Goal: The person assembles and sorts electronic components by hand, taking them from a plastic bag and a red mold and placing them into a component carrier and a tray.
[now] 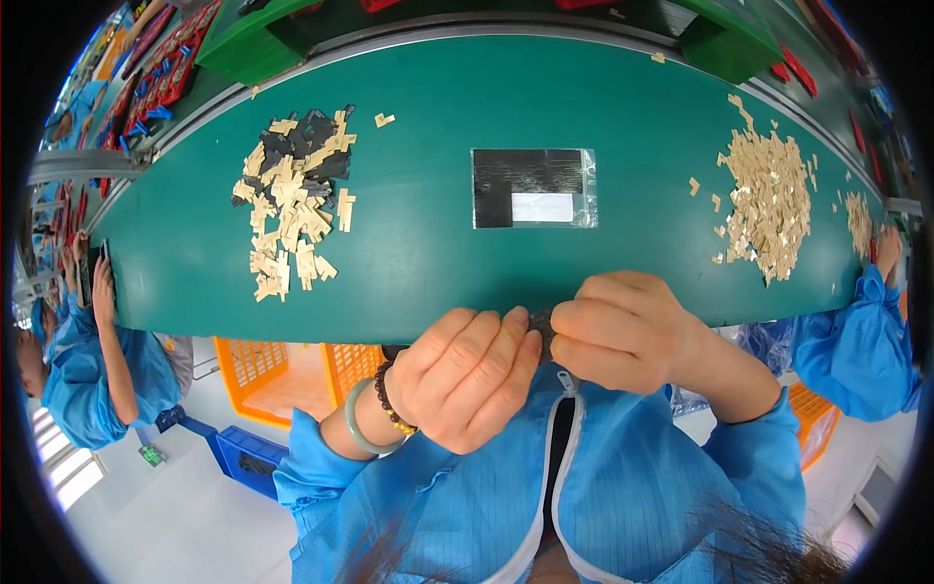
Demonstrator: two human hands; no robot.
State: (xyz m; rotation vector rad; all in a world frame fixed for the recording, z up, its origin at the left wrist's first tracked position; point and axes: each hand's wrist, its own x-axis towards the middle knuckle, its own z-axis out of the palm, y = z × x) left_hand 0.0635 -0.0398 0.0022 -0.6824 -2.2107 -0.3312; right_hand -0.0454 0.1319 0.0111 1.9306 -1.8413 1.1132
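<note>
Close to my chest, at the near edge of the green table point(409, 243), my two hands meet. My left hand point(472, 375) is closed, thumb and fingers pinching a small dark piece point(541, 321). The fingers of my right hand point(623, 331) are curled onto the same piece from the other side. Most of it is hidden by my fingers, so its kind cannot be made out. Beyond my hands lies a clear plastic bag point(535, 188) with black sheet material and a white label. To the left is a pile of cream and black flat cut pieces point(297, 200).
A heap of small cream pieces point(769, 200) lies at the right. Green bins point(258, 44) stand along the far edge. Co-workers in blue sit at the left point(97, 360) and right point(856, 336). An orange crate point(292, 375) and a blue bin point(248, 457) are below the table.
</note>
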